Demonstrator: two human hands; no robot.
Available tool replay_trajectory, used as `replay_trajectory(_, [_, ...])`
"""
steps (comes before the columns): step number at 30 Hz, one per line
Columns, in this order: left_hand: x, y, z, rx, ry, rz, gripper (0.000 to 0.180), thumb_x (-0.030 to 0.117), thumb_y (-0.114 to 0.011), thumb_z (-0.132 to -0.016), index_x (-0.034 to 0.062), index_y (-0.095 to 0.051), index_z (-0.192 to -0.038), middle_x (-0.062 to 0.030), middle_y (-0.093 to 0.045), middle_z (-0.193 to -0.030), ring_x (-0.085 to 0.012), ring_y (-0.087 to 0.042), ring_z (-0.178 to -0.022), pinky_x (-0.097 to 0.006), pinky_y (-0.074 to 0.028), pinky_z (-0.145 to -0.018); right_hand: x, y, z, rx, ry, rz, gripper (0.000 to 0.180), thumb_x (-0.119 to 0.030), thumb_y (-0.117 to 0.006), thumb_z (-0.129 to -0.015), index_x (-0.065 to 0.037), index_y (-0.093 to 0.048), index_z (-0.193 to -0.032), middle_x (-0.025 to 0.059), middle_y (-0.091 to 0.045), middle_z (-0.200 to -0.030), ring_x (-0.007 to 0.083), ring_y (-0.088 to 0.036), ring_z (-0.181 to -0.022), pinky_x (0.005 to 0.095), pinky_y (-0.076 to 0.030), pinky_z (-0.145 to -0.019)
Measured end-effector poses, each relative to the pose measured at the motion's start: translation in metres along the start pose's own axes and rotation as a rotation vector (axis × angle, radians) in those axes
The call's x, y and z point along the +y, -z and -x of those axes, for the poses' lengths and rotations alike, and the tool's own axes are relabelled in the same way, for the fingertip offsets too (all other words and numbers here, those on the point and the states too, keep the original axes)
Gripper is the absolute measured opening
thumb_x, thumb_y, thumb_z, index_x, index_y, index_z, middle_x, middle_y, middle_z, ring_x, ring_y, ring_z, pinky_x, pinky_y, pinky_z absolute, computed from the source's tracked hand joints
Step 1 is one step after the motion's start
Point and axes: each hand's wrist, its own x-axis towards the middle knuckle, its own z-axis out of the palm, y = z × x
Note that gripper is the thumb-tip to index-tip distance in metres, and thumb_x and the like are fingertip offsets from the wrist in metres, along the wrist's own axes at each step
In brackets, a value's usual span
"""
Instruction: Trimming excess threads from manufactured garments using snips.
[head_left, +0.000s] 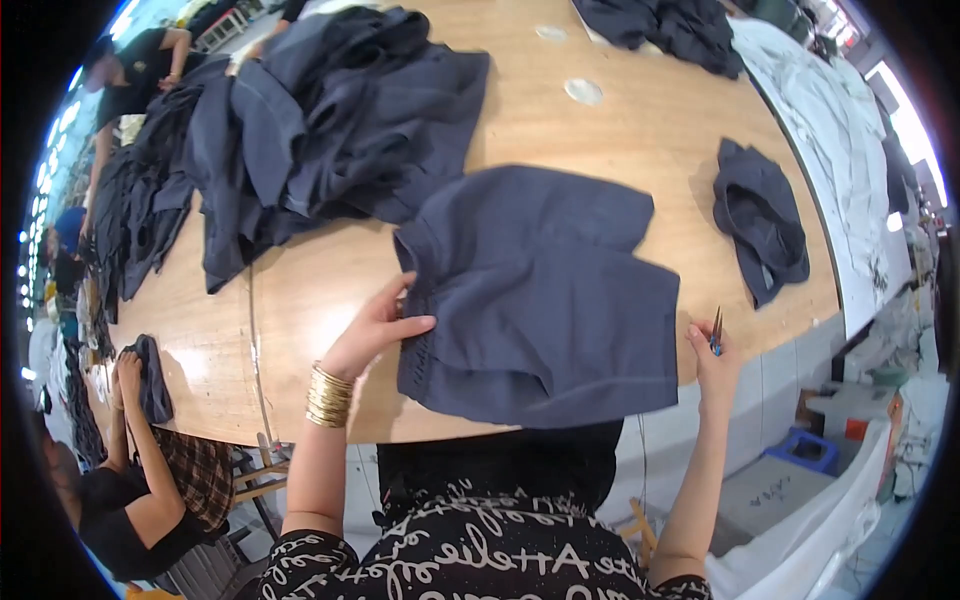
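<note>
A pair of dark grey shorts (545, 300) lies spread on the wooden table in front of me, waistband to the left and leg openings to the right. My left hand (385, 325) grips the waistband edge, thumb on top and the other fingers partly hidden at the opening. Gold bangles circle that wrist. Just right of the leg hems, my right hand (712, 355) is closed around small thread snips (717, 335) with a bit of blue, their pointed blades turned away from me. That hand stays apart from the cloth.
A big heap of dark garments (330, 120) covers the far left. One crumpled dark garment (765, 220) lies at the right; more dark cloth (665, 30) sits at the far edge. White fabric (820, 110) runs beyond the table's right side. Co-workers handle cloth at left, one (140, 450) seated nearby.
</note>
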Motion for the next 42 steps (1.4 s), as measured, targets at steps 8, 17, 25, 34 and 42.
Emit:
replay_trajectory(8, [0.015,-0.018,-0.005,0.142,-0.175,0.161,0.057,0.021,-0.061,-0.089,-0.0019,-0.037,-0.136,-0.0107,-0.050,-0.131,-0.0175,-0.047,-0.119,-0.030,-0.036,-0.101,-0.026,-0.033,-0.018,0.111,0.312,-0.007,0.016,-0.010,-0.070,-0.080,-0.001,-0.059,-0.085,0.0002,-0.056,-0.078,0.0073,-0.049,-0.066,0.0204,-0.039,-0.059])
replay_trajectory(17, [-0.025,0.032,-0.001,0.319,-0.087,0.090,0.054,0.009,-0.060,-0.085,0.0029,-0.038,-0.134,-0.0098,-0.054,-0.125,-0.0178,-0.051,-0.114,-0.031,-0.039,-0.098,-0.040,-0.003,0.112,-0.851,0.333,0.225,0.016,0.002,-0.072,-0.074,-0.001,-0.061,-0.085,0.0044,-0.059,-0.083,0.0098,-0.055,-0.070,0.0216,-0.045,-0.060])
replay_trajectory(25, [0.029,-0.018,0.018,0.717,-0.769,-0.792,0.040,-0.002,-0.059,-0.077,0.0054,-0.055,-0.117,-0.0141,-0.057,-0.113,-0.0335,-0.051,-0.106,-0.038,-0.041,-0.092,-0.071,-0.017,0.085,-0.493,0.319,0.292,0.010,-0.005,-0.068,-0.079,0.001,-0.065,-0.086,0.0101,-0.067,-0.083,0.0151,-0.063,-0.072,0.0260,-0.048,-0.068])
replay_trajectory(34, [0.015,-0.111,-0.015,-0.003,-0.705,-0.872,0.017,-0.003,-0.062,-0.077,0.0052,-0.064,-0.092,-0.0062,-0.062,-0.090,-0.0245,-0.056,-0.087,-0.032,-0.044,-0.080,-0.084,-0.032,0.058,-0.155,0.382,0.229,0.012,-0.007,-0.067,-0.082,0.002,-0.063,-0.088,0.0063,-0.062,-0.072,0.0083,-0.055,-0.066,0.0226,-0.043,-0.060])
replay_trajectory(42, [0.000,-0.102,-0.021,-0.144,-0.479,-1.129,0.054,0.028,-0.079,-0.065,0.0163,-0.060,-0.114,-0.0038,-0.052,-0.126,-0.0234,-0.046,-0.113,-0.040,-0.032,-0.096,-0.029,-0.096,0.026,-0.293,0.556,0.141,0.024,-0.016,-0.068,-0.078,-0.008,-0.064,-0.100,0.0105,-0.060,-0.086,0.0295,-0.061,-0.073,0.0359,-0.048,-0.064])
